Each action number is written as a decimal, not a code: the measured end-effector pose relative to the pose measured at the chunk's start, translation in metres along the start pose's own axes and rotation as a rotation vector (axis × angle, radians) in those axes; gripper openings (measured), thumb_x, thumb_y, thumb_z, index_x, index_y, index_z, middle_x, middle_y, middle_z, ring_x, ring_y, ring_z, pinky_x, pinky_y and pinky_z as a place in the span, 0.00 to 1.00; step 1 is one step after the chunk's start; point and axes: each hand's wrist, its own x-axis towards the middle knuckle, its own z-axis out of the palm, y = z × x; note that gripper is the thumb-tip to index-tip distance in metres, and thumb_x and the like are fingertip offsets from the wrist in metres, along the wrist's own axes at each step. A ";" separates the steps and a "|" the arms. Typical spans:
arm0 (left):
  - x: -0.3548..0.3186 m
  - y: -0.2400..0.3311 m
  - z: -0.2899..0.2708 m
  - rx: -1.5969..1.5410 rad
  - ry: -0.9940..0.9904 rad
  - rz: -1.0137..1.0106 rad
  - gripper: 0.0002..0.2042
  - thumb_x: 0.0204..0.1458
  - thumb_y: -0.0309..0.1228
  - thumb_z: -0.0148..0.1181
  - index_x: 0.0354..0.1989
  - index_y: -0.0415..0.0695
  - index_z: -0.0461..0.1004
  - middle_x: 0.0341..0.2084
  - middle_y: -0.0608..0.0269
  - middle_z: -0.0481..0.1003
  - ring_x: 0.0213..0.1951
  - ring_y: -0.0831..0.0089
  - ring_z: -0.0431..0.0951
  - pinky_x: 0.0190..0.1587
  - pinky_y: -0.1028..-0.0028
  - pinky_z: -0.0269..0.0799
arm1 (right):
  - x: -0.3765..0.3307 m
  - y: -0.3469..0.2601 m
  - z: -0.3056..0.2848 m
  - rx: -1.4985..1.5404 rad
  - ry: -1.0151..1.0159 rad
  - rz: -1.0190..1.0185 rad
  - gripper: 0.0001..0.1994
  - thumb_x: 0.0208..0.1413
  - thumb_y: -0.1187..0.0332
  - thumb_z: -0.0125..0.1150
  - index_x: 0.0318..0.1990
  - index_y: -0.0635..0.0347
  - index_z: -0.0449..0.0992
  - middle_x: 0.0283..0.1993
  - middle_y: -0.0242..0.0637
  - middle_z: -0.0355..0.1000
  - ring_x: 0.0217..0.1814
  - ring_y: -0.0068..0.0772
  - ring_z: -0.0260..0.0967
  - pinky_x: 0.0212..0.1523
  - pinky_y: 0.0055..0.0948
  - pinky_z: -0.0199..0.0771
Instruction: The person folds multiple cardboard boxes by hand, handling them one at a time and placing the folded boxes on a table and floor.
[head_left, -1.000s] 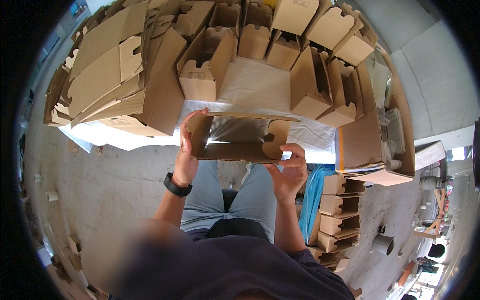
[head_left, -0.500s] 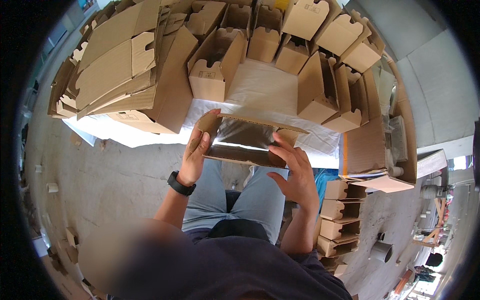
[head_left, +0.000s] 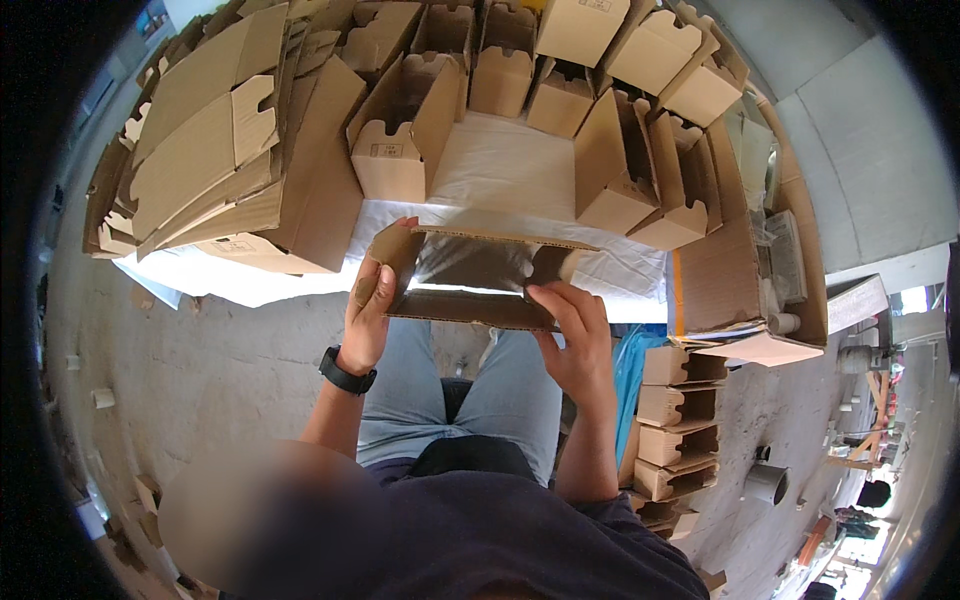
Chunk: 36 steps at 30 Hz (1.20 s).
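Observation:
In front of my lap I hold a small cardboard box (head_left: 470, 309), a bent brown sleeve with long side walls and bare space through its middle. My left hand (head_left: 368, 305) grips its left end, the thumb on the end flap and fingers behind; a dark watch sits on that wrist. At the right end, my right hand (head_left: 578, 340) is closed on the near corner, its fingers over the edge by the end flap and its thumb low on the near wall.
A table with a white cloth (head_left: 490, 170) lies ahead. On its left, flattened cardboard sheets (head_left: 200, 130) are piled up; several folded boxes (head_left: 395, 155) stand along the back and right. A large carton (head_left: 705, 285) holds items at right. Below it, more boxes (head_left: 675, 405) are stacked near blue plastic (head_left: 627, 370).
My right hand has closed from spread fingers onto the box's right near corner. The view has shifted slightly; the left hand keeps its hold.

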 end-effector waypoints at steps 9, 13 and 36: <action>0.000 0.002 -0.001 -0.047 0.023 -0.035 0.24 0.62 0.41 0.39 0.62 0.37 0.55 0.58 0.59 0.60 0.60 0.70 0.57 0.61 0.71 0.50 | -0.033 0.024 0.037 0.200 0.388 0.110 0.34 0.30 0.77 0.76 0.46 0.55 0.60 0.49 0.40 0.62 0.51 0.35 0.61 0.51 0.31 0.64; 0.000 0.000 -0.002 -0.013 -0.020 -0.040 0.26 0.62 0.44 0.38 0.62 0.38 0.56 0.60 0.56 0.59 0.63 0.67 0.55 0.64 0.70 0.46 | -0.040 0.029 0.052 0.382 0.515 0.167 0.37 0.28 0.74 0.78 0.46 0.55 0.57 0.50 0.38 0.58 0.53 0.34 0.58 0.54 0.32 0.62; -0.029 -0.035 -0.050 -0.446 -0.311 -0.501 0.37 0.59 0.58 0.26 0.52 0.33 0.66 0.44 0.58 0.73 0.45 0.73 0.72 0.48 0.74 0.66 | -0.031 0.032 0.023 0.719 0.366 0.608 0.43 0.32 0.77 0.75 0.59 0.64 0.56 0.54 0.41 0.61 0.56 0.33 0.60 0.58 0.32 0.60</action>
